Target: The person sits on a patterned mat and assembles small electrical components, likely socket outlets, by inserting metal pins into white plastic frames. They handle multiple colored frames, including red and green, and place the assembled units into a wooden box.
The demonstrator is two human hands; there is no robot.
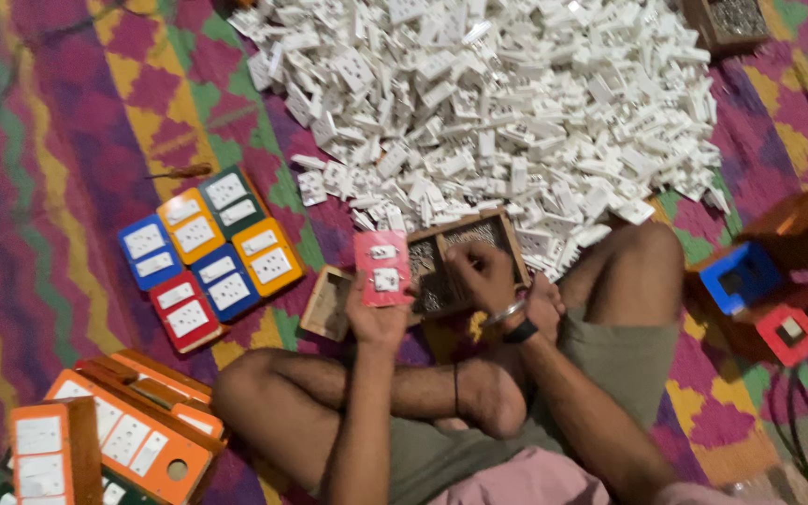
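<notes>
we see a person sitting cross-legged on a patterned woven mat (67, 140). the left hand (378, 313) is raised and closed around the lower edge of a pink plastic frame (382, 267), held upright with two white socket pieces set in it. the right hand (481, 276) is bent down over a wooden tray (465, 262) just beyond the knees, its fingers curled into the dark small parts there; we cannot tell whether it grips anything. a dark band sits on that wrist.

behind the tray spreads a big heap of white socket modules (507, 103), reaching almost to the far edge of view. to the left of the pink frame lies a cluster of filled coloured frames (209, 254) in blue, yellow, green, orange and red, lying side by side on the mat. just beyond them lies a screwdriver (182, 171). near the left knee are orange frames (133, 435) stacked and overlapping. on the right, well apart from the hands, rest an empty blue frame (739, 276) and a red frame (801, 325).
</notes>
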